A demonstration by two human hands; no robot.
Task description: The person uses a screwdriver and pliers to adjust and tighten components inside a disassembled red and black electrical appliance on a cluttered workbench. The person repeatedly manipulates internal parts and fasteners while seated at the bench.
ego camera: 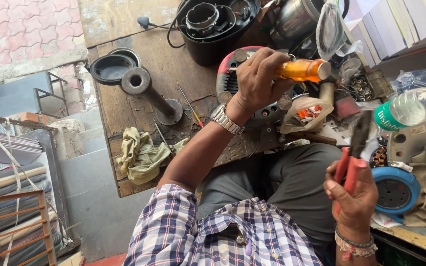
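My left hand (258,79), with a metal watch on the wrist, is closed around the orange handle of a screwdriver (304,70). It hovers over a round motor housing with a red rim (229,78) on the wooden workbench (124,113). My right hand (353,197), wearing thread bracelets, grips red-handled pliers (352,155) with the dark jaws pointing up, off to the lower right above my lap. The screwdriver's tip is hidden behind my left hand.
A black appliance bowl (213,29) stands at the back. A metal pipe with flanges (149,93), a black lid (112,66), a thin screwdriver (191,106) and a greenish rag (141,155) lie left. A plastic bottle (410,106) and a blue disc (395,189) sit right.
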